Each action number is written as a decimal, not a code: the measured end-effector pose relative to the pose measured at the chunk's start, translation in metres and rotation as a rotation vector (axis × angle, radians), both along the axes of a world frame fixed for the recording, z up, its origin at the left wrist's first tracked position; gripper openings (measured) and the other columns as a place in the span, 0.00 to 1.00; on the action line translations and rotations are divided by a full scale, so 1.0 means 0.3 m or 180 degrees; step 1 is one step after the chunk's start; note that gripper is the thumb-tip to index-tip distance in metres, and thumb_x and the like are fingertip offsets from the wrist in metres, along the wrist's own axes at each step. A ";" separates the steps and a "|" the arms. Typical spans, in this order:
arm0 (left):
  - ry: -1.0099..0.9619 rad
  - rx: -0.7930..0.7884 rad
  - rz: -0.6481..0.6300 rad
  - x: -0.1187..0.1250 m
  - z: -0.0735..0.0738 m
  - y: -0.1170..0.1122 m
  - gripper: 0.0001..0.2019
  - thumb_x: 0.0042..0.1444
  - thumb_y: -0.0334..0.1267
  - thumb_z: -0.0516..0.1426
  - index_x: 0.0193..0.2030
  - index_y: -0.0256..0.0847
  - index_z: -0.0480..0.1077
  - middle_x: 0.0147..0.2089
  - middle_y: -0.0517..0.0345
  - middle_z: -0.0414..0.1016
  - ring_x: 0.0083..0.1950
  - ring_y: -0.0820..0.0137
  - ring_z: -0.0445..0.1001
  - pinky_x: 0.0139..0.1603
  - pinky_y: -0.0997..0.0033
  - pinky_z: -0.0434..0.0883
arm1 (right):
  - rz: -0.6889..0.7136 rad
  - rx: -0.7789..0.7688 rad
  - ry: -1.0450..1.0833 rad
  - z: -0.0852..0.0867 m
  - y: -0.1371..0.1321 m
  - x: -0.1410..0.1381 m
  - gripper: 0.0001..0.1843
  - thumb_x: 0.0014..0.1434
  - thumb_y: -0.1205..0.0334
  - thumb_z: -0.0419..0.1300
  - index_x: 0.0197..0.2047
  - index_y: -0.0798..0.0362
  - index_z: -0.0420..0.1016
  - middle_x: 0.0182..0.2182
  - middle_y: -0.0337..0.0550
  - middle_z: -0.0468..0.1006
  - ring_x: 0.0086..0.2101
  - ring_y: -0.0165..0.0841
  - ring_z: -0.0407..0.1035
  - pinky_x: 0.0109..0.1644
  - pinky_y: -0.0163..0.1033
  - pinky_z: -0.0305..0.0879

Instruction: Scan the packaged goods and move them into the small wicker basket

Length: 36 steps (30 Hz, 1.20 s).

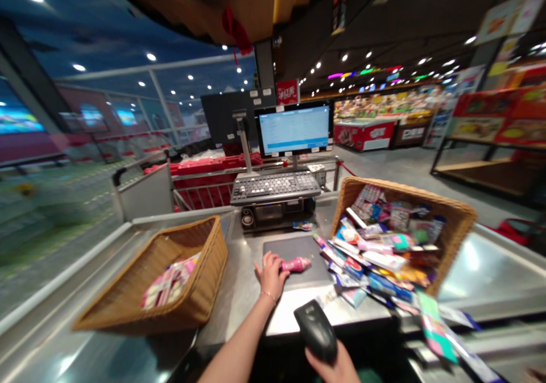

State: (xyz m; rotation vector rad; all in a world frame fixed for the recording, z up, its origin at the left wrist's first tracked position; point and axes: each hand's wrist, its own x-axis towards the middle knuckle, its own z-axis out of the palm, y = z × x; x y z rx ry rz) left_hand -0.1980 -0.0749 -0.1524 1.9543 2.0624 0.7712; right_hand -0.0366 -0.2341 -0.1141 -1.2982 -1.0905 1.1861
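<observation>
My left hand reaches over a dark grey mat on the metal counter. Its thumb and forefinger are at the near end of a small pink bottle lying on its side, and seem to grip it. In my right hand, low in the picture, is a black handheld barcode scanner, its head tilted up toward the mat. Right of the mat, a tipped wicker basket spills toothpaste boxes and other small packets. A second wicker basket on the left holds several pink packets.
Behind the mat stand a keyboard and a lit monitor. A small colourful packet lies below the keyboard. Long boxes and a green-and-pink pack hang over the counter's near right edge. Shopping carts stand beyond.
</observation>
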 end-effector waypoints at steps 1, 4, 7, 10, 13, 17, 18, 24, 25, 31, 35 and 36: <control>0.0064 0.0066 0.0039 -0.009 0.000 0.004 0.11 0.50 0.36 0.62 0.42 0.48 0.74 0.59 0.53 0.70 0.68 0.55 0.55 0.66 0.35 0.45 | 0.0015 0.0011 -0.0004 0.003 0.006 0.000 0.30 0.37 0.34 0.66 0.30 0.55 0.78 0.28 0.48 0.82 0.33 0.43 0.75 0.42 0.43 0.70; 0.0163 0.0150 0.0277 -0.043 -0.003 0.017 0.09 0.50 0.36 0.63 0.40 0.48 0.75 0.65 0.53 0.63 0.71 0.53 0.49 0.66 0.35 0.45 | 0.0097 0.0040 -0.0020 0.012 0.022 -0.008 0.28 0.38 0.38 0.67 0.31 0.56 0.78 0.30 0.49 0.82 0.35 0.44 0.75 0.44 0.44 0.70; 0.0167 0.0119 0.0505 -0.083 -0.004 0.028 0.09 0.50 0.37 0.63 0.40 0.50 0.75 0.68 0.55 0.60 0.71 0.55 0.47 0.67 0.35 0.43 | 0.0213 0.0047 -0.0036 0.027 0.031 -0.026 0.25 0.39 0.41 0.67 0.31 0.56 0.78 0.30 0.50 0.82 0.35 0.45 0.76 0.44 0.44 0.70; 0.0154 0.0164 0.0739 -0.124 0.010 0.037 0.10 0.50 0.37 0.63 0.40 0.51 0.76 0.69 0.58 0.58 0.72 0.56 0.46 0.68 0.37 0.41 | 0.0341 0.0072 -0.0055 0.051 0.036 -0.048 0.22 0.42 0.44 0.65 0.30 0.55 0.78 0.30 0.49 0.82 0.34 0.44 0.76 0.43 0.44 0.70; 0.0130 0.0236 0.0961 -0.162 0.041 0.045 0.10 0.51 0.37 0.63 0.40 0.53 0.76 0.69 0.60 0.57 0.72 0.58 0.47 0.69 0.40 0.42 | 0.0433 0.0156 -0.0080 0.084 0.043 -0.069 0.20 0.43 0.46 0.63 0.31 0.54 0.78 0.31 0.48 0.82 0.36 0.44 0.76 0.45 0.43 0.69; 0.0130 0.0338 0.1116 -0.206 0.093 0.062 0.10 0.52 0.37 0.61 0.42 0.53 0.76 0.70 0.60 0.56 0.72 0.58 0.47 0.69 0.40 0.42 | 0.0492 0.0275 -0.0122 0.134 0.060 -0.087 0.18 0.45 0.49 0.61 0.35 0.54 0.77 0.33 0.47 0.82 0.38 0.43 0.75 0.46 0.44 0.69; 0.0113 0.0381 0.1135 -0.214 0.105 0.067 0.11 0.52 0.37 0.61 0.42 0.53 0.76 0.70 0.60 0.56 0.72 0.58 0.47 0.69 0.40 0.42 | 0.0512 0.0307 -0.0140 0.144 0.066 -0.090 0.18 0.45 0.50 0.61 0.36 0.54 0.77 0.33 0.47 0.82 0.38 0.43 0.75 0.46 0.44 0.69; -0.0005 0.0653 0.1147 -0.241 0.155 0.091 0.10 0.51 0.37 0.61 0.41 0.51 0.77 0.69 0.59 0.56 0.71 0.57 0.47 0.68 0.40 0.41 | 0.0713 0.0517 -0.0307 0.170 0.111 -0.111 0.19 0.46 0.53 0.61 0.39 0.55 0.77 0.32 0.46 0.81 0.36 0.42 0.75 0.44 0.44 0.70; -0.0012 0.0665 0.1159 -0.243 0.161 0.094 0.10 0.51 0.37 0.61 0.41 0.51 0.77 0.69 0.59 0.56 0.71 0.57 0.47 0.68 0.39 0.41 | 0.0722 0.0538 -0.0336 0.169 0.117 -0.114 0.19 0.47 0.53 0.60 0.40 0.55 0.77 0.32 0.46 0.81 0.36 0.42 0.75 0.44 0.44 0.70; -0.0013 0.0713 0.1203 -0.251 0.173 0.107 0.10 0.51 0.38 0.61 0.42 0.52 0.77 0.70 0.60 0.56 0.72 0.58 0.46 0.69 0.42 0.40 | 0.0828 0.0691 -0.0530 0.159 0.119 -0.115 0.20 0.49 0.55 0.60 0.43 0.57 0.76 0.33 0.48 0.81 0.37 0.42 0.75 0.46 0.45 0.70; 0.0027 0.0648 0.1239 -0.248 0.175 0.109 0.10 0.51 0.39 0.61 0.42 0.53 0.77 0.70 0.60 0.55 0.72 0.55 0.45 0.68 0.39 0.41 | 0.0803 0.0769 -0.0633 0.153 0.102 -0.104 0.20 0.50 0.55 0.60 0.44 0.56 0.76 0.34 0.49 0.81 0.36 0.42 0.75 0.46 0.45 0.70; 0.0036 0.0637 0.1243 -0.247 0.176 0.109 0.10 0.51 0.39 0.61 0.42 0.53 0.77 0.70 0.60 0.55 0.72 0.55 0.45 0.68 0.38 0.40 | 0.0779 0.0777 -0.0657 0.153 0.099 -0.102 0.21 0.50 0.55 0.60 0.45 0.56 0.76 0.34 0.49 0.81 0.37 0.43 0.75 0.46 0.46 0.70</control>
